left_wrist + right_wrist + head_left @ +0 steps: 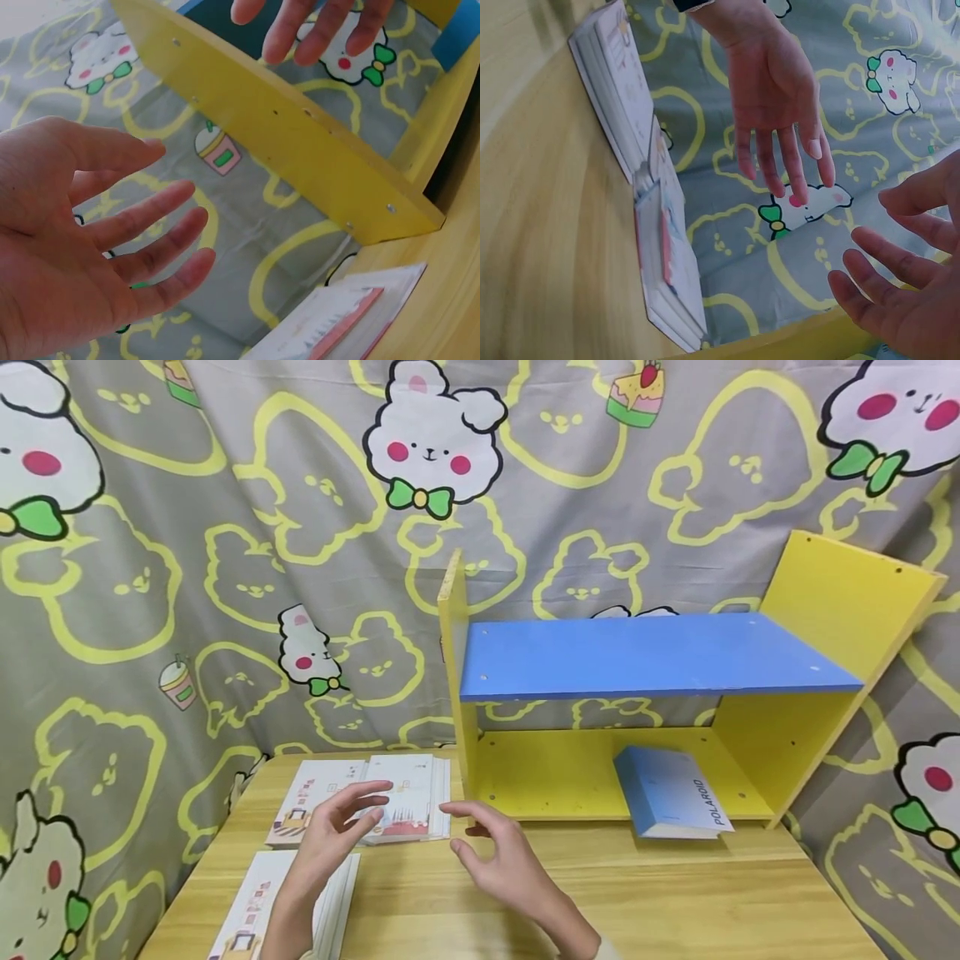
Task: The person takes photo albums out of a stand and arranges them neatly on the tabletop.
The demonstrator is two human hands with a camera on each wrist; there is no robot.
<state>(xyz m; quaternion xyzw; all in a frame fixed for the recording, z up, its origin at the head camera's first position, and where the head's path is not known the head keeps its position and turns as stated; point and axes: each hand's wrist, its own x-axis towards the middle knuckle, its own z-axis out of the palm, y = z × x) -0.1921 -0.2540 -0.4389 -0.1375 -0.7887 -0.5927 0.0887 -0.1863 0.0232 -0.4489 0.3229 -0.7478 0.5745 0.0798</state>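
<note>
My left hand is held in the air above the white books at the left, its fingers loosely bent and nothing in them. Facing it, my right hand hovers just left of the shelf's lower front, likewise holding nothing. Between and behind the hands lies a white book with a red and pink printed cover, seemingly on top of others. Beside it is another white book, and a further white book lies nearer, partly hidden by my left forearm. In the left wrist view my left palm shows with spread fingers.
A yellow shelf unit with a blue middle board stands on the wooden table at the right. A blue book marked POLAROID rests on its bottom board, sticking out past the front edge. A patterned curtain hangs behind.
</note>
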